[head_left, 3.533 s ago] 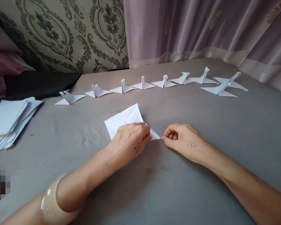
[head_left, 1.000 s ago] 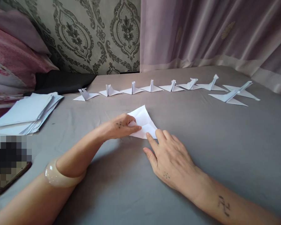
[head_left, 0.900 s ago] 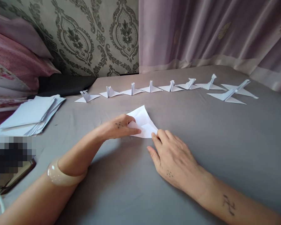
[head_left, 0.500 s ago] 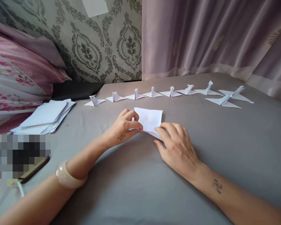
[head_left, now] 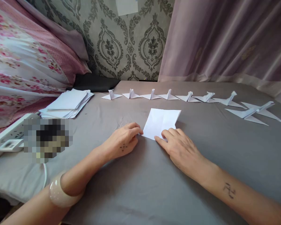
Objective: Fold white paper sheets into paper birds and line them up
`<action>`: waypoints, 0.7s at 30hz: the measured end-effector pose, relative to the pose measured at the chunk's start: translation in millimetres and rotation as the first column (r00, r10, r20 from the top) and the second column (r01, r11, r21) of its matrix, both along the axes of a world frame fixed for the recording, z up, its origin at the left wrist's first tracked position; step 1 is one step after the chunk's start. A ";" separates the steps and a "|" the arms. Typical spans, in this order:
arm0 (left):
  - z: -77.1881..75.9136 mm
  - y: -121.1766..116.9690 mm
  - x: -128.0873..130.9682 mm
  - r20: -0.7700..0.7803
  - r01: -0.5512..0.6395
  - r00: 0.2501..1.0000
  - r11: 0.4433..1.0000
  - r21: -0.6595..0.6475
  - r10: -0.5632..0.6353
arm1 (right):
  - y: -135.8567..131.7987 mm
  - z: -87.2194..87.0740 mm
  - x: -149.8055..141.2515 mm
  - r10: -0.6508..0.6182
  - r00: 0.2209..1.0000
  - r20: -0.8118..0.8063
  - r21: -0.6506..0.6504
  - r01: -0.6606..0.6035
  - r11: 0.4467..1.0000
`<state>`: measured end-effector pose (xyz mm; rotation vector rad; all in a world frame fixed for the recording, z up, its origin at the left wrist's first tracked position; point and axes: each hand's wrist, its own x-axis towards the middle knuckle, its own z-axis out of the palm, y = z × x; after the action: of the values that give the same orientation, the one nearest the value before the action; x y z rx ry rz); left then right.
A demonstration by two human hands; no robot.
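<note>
A folded sheet of white paper (head_left: 161, 122) lies on the grey cloth in front of me, with a faint crease down its middle and layers showing at its right edge. My left hand (head_left: 125, 139) is closed, its fingertips pinching the paper's near left corner. On the near right part of the paper, my right hand (head_left: 181, 147) has its thumb and bent fingers gripping the edge. Its fingers cover that corner. Beyond the paper stands a row of folded white paper birds, among them one bird (head_left: 152, 95) straight behind it and another bird (head_left: 247, 115) farther right.
A stack of white paper (head_left: 67, 100) lies at the left, near a black cloth (head_left: 96, 82). A power strip (head_left: 12, 131) with a white plug and cable sits at the left edge beside a blurred-out object. Curtains and patterned wallpaper stand behind.
The paper has been turned over and round, from a pointed shape to a flat squarish face. Both hands have shifted their grip along its near edge. The view has swung left.
</note>
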<state>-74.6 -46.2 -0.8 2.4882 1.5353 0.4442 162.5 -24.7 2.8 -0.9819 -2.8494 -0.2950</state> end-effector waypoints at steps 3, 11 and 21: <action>-4.9 -2.6 -0.5 0.042 -0.076 0.996 0.997 -0.034 0.077 | 1.7 3.5 -4.7 0.019 0.999 0.043 0.005 -0.020 1.000; -10.3 -2.8 -1.3 0.080 -0.045 0.996 0.998 -0.035 0.047 | 18.9 6.9 -14.9 0.054 0.993 0.105 -0.087 -0.045 0.995; -17.5 4.1 7.1 0.237 -0.177 0.951 0.979 -0.105 0.197 | 51.2 28.6 -22.6 -0.070 0.997 0.009 -0.451 0.067 0.890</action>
<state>-67.5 -42.1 -18.4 2.1403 1.6552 0.6771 139.9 26.5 31.4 -1.1495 -2.9402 0.3902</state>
